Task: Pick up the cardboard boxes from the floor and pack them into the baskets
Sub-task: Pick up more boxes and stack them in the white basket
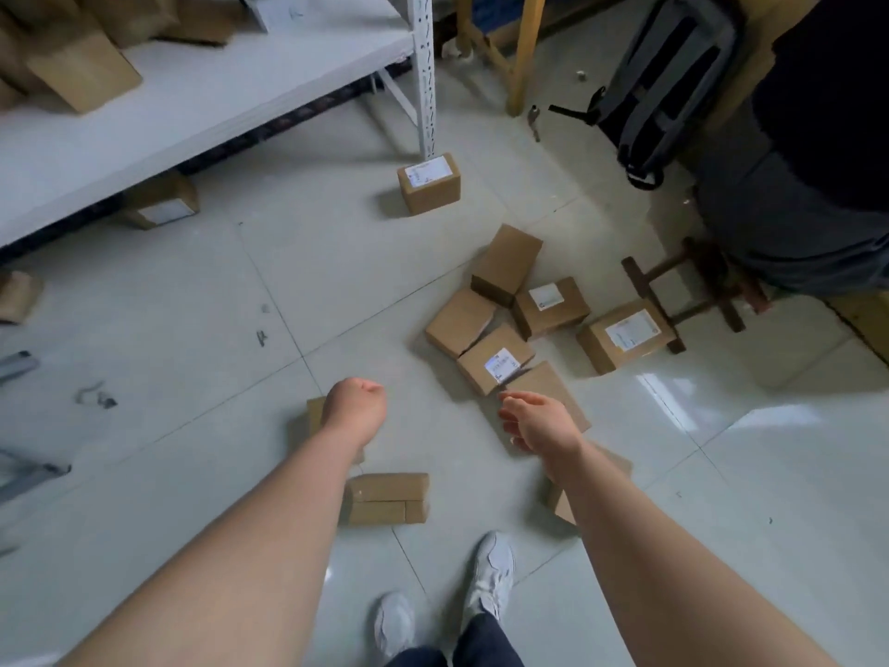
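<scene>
Your arms stretch out over the tiled floor [192,329], where the cardboard boxes lie scattered. Your L hand [358,409] is clenched in a fist w/ nothing in it, above a half-hidden box [313,416] that shows behind the wrist. Your R hand [539,426] is empty, its fingers [510,416] released and loose, over a plain box [548,385] at the near edge of a cluster of boxes [495,363]. The boxes in that cluster touch or sit just beside one another, some w/ white labels. A bit to the right, a labelled box [625,337] rests against the leg of a wooden stool [692,291]. Between your forearms lies a long box [387,498], near your white shoes [490,575]. Another box corner [560,507] peeks from under your R forearm. Farther off, a lone box [428,182] stands at the foot of the white shelf [216,89], w/ one more, a shaded box [161,207], beneath it. A grey backpack [673,79] leans at top right.
</scene>
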The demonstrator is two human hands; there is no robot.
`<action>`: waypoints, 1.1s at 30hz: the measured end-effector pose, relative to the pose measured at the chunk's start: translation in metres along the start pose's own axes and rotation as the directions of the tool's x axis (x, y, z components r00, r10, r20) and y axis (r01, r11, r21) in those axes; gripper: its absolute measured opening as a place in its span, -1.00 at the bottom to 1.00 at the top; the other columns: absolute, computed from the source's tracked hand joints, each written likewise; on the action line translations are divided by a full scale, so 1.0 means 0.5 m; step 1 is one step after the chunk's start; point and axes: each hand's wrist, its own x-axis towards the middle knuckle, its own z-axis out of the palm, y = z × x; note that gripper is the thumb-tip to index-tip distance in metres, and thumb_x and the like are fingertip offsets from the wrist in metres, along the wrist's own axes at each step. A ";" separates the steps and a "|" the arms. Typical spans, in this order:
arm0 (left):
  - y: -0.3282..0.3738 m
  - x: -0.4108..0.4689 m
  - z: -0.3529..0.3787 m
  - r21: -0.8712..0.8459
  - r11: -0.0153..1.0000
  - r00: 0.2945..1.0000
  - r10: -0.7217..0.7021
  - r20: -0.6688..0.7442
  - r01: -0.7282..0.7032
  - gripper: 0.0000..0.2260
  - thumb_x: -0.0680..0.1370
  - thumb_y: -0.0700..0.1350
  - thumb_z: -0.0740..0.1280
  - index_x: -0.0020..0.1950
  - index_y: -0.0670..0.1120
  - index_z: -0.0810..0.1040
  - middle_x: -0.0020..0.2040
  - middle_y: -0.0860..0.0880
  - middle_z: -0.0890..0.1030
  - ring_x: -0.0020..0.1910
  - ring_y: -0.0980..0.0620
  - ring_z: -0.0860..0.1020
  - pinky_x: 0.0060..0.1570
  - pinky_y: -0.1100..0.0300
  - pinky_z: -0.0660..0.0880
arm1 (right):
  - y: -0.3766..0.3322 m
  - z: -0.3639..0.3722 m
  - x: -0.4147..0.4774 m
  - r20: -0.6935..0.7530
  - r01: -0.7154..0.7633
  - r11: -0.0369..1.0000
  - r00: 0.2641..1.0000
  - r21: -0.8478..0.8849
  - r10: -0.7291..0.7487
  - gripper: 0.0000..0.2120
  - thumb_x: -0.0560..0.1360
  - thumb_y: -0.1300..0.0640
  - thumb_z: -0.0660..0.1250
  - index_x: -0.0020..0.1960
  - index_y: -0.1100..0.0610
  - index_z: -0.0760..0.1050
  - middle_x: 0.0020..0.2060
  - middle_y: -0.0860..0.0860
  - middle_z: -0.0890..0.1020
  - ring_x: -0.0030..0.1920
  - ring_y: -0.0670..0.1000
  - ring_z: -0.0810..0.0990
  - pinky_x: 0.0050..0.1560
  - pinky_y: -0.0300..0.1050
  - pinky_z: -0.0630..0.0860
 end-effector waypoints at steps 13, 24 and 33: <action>-0.480 0.162 0.117 0.057 0.982 0.980 -0.176 -0.088 0.182 -0.75 0.54 -0.24 0.17 0.08 -0.33 0.57 0.02 -0.32 0.62 -0.01 -0.31 0.57 -0.12 -0.02 0.53 | 0.377 0.240 0.221 0.120 -0.061 0.992 0.990 -0.106 0.074 -0.73 0.59 0.21 0.18 0.20 0.14 0.58 -0.03 0.05 0.59 -0.07 0.01 0.51 -0.12 -0.21 0.42; -0.739 0.402 0.300 -0.083 0.975 0.972 -0.213 -0.096 0.206 -0.56 0.64 -0.07 0.13 0.53 -0.04 0.22 0.45 -0.06 0.38 0.33 -0.10 0.44 0.23 0.14 0.38 | 0.622 0.387 0.474 0.176 -0.089 0.967 0.975 -0.237 0.133 -0.60 0.62 0.10 0.09 0.45 0.03 0.37 0.27 0.04 0.50 0.30 0.17 0.47 0.29 0.15 0.43; -0.787 0.449 0.336 -0.352 0.921 0.958 -0.237 -0.160 0.169 -0.79 0.63 -0.06 0.14 0.23 -0.01 0.43 0.10 0.01 0.50 -0.02 -0.04 0.44 -0.16 0.21 0.34 | 0.668 0.423 0.536 0.149 -0.190 0.982 0.971 0.009 0.186 -0.81 0.59 0.12 0.13 -0.02 0.14 0.51 -0.01 0.05 0.53 0.02 0.12 0.51 0.12 0.18 0.47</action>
